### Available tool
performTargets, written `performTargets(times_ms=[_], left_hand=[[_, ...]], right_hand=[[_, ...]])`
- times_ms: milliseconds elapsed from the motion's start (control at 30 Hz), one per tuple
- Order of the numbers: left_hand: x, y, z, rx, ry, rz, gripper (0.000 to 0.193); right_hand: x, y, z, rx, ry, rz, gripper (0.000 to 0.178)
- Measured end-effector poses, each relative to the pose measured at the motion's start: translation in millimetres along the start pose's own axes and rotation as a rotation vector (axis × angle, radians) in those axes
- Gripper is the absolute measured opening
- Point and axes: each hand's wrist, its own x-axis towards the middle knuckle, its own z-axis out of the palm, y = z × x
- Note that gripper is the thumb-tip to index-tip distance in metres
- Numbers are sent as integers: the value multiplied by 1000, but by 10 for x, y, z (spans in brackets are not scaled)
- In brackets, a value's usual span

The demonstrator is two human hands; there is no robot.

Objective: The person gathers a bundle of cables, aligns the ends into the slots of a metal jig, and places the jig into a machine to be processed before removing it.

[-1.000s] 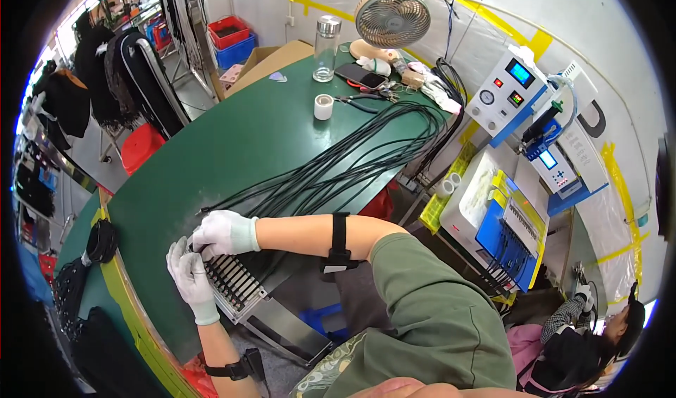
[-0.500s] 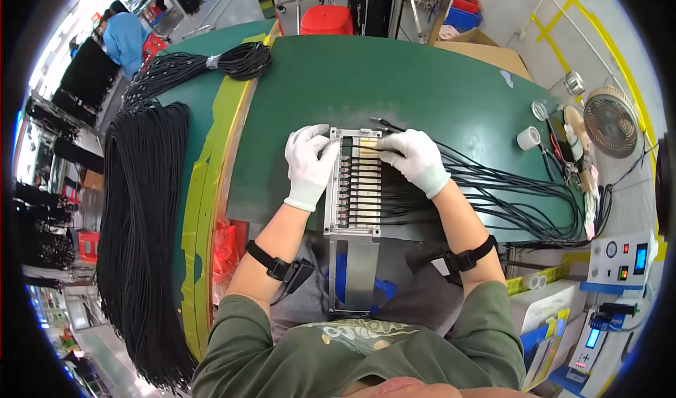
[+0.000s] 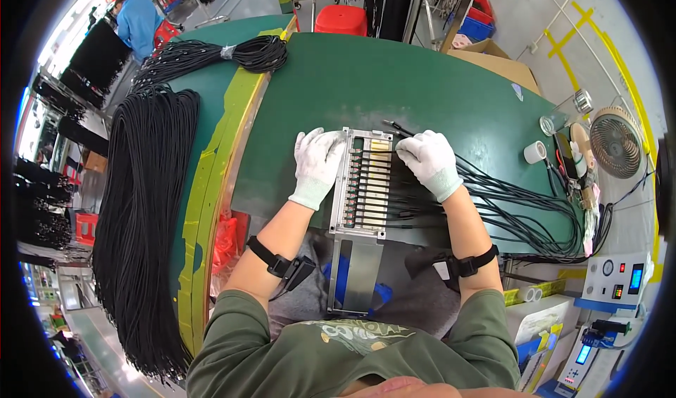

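Observation:
A grey metal fixture [image 3: 361, 187] with rows of slots lies on the green table [image 3: 394, 81] in front of me. My left hand [image 3: 317, 162], in a white glove, rests flat against the fixture's left edge. My right hand [image 3: 430, 160], also gloved, presses on the black cables [image 3: 507, 201] at the fixture's upper right corner. Those cables run from the slots off to the right. Whether the right fingers pinch a single cable is hidden.
A thick mass of black cables [image 3: 144, 215] hangs over the left table, with a coiled bundle [image 3: 232, 51] beyond. Tape roll [image 3: 534, 152], small fan [image 3: 614, 141] and instrument boxes [image 3: 616, 282] stand at the right. A person in blue [image 3: 137, 21] is far left.
My head has turned from the table's right end to straight over the fixture. Both hands stay at the fixture, the right one now at its upper corner.

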Motion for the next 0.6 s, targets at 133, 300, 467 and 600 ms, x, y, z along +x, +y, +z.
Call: performTargets(times_ms=[133,300,467,600], left_hand=[[1,15,-14,20,13,7,21],[37,157,-56,-29,-106,-13,27],[24,484,-108,134,-235,213,32],[40,499,-100,186,-281,236,30]], right_hand=[[13,-19,-22,-16,-10,-4,8],[-2,-63,-15,-4,-13,8,9],[15,-47,22,73,-60,95,11],[208,108,-56,-155,89,116,13]])
